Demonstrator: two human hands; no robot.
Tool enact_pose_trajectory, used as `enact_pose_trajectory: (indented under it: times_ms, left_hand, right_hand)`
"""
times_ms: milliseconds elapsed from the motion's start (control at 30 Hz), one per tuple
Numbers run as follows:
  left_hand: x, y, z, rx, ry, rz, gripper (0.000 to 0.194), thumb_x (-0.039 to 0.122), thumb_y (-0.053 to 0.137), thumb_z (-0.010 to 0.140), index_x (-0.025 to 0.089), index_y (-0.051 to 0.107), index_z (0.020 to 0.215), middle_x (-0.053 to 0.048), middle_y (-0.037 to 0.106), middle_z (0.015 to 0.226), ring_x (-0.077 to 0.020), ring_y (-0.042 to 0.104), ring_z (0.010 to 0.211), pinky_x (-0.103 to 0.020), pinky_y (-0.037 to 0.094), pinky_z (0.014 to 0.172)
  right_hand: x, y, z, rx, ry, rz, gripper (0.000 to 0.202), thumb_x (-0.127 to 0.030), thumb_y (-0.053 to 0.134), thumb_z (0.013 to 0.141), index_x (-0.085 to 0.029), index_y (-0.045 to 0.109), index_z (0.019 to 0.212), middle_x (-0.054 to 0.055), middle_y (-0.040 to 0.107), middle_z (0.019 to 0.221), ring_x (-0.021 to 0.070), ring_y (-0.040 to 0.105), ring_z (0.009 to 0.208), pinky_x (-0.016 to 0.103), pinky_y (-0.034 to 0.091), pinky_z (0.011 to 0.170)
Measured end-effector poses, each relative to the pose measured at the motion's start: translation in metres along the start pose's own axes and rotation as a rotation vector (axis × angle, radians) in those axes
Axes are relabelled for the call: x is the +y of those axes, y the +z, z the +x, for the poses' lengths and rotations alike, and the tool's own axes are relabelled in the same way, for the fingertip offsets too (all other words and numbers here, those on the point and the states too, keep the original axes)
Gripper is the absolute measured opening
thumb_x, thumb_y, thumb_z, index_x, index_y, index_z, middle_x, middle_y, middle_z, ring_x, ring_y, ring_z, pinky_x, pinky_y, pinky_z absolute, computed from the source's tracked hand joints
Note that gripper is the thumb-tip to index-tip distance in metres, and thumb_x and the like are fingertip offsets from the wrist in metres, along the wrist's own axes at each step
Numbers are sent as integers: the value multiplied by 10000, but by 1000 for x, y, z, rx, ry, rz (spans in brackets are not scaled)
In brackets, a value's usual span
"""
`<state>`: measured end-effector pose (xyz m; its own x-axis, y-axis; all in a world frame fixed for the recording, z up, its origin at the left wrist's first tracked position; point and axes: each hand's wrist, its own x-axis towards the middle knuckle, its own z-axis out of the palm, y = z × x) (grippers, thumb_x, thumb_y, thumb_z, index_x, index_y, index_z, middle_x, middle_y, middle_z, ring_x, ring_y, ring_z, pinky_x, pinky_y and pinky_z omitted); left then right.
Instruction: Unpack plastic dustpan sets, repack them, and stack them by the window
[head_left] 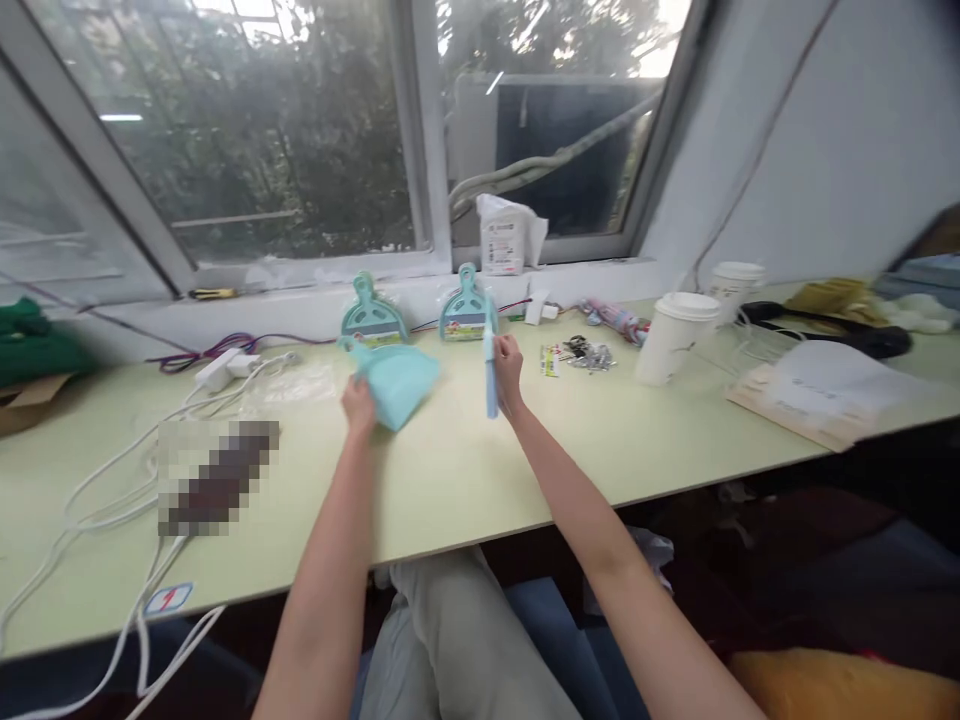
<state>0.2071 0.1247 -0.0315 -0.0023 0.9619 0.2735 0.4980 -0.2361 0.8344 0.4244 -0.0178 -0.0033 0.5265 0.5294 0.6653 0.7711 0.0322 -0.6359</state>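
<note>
Surface Layout: Pale Green Table (450, 510)

We identify two dustpan sets (373, 325) standing along the rear edge. At left, we locate white cables (112, 462), a white adapter (217, 370) and clear plastic wrap (301, 383). At right, we locate small metal parts (591, 355), two lidded white cups (670, 343) and white paper (821, 388).

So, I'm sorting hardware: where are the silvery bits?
Head view, right of centre: the silvery bits lie between the right hand and the nearer white cup.
</note>
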Motion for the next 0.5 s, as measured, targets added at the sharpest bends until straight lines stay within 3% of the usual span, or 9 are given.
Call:
enact_pose_trajectory:
  times_ms: [67, 167, 233, 300, 367, 433, 500]
  left_hand:
    - [-15, -17, 17, -40, -63, 132, 297, 289, 442, 865, 164, 636, 1053, -131, 676, 1042, -279, 599, 992, -382, 460, 836]
    - [-23, -28, 21, -143, -132, 335, 279, 331, 537, 809, 162, 672, 985, -172, 669, 1006, -349, 589, 1003, -464, 461, 820]
    - [-14, -26, 10, -43, -67, 400, 344, 334, 574, 789, 158, 655, 1073, -203, 611, 1141, -376, 528, 1116, -497, 441, 864]
    - [8, -21, -8, 146, 63, 382, 436, 331, 576, 799, 153, 597, 1196, -213, 520, 1274, -369, 452, 1211, -497, 415, 920]
    - [40, -17, -33, 252, 231, 271, 391, 311, 522, 844, 156, 591, 1196, -186, 529, 1249, -323, 471, 1188, -449, 418, 931]
    - [76, -20, -70, 178, 457, 88, 285, 316, 453, 895, 180, 637, 1066, -126, 608, 1085, -246, 561, 1026, -373, 456, 865]
    - [106, -36, -121, -60, 714, -122, 253, 342, 447, 919, 202, 653, 874, -55, 641, 823, -180, 599, 777, -299, 483, 703]
  right_hand:
    - [7, -13, 5, -16, 7, -155, 431, -368, 281, 972, -185, 658, 872, 45, 565, 948, 142, 541, 796, 231, 369, 676]
    - [24, -20, 3, -196, -6, -417, 363, -331, 363, 958, -188, 685, 873, 60, 592, 990, 145, 559, 832, 236, 373, 680]
    - [36, -18, -3, -309, 7, -544, 348, -293, 378, 954, -177, 699, 887, 83, 606, 1021, 162, 566, 894, 244, 387, 698]
    - [43, -14, -8, -385, 44, -622, 349, -271, 376, 955, -164, 706, 920, 103, 614, 1046, 180, 567, 950, 254, 404, 724]
    - [45, -11, -10, -400, 81, -658, 357, -265, 363, 962, -160, 704, 967, 115, 617, 1067, 190, 566, 983, 263, 418, 745]
    - [40, -9, -9, -352, 91, -662, 369, -272, 343, 971, -165, 696, 995, 117, 618, 1084, 187, 568, 991, 262, 424, 752]
    - [32, -7, -6, -287, 74, -643, 375, -284, 332, 979, -175, 691, 991, 107, 628, 1075, 175, 577, 977, 250, 420, 745]
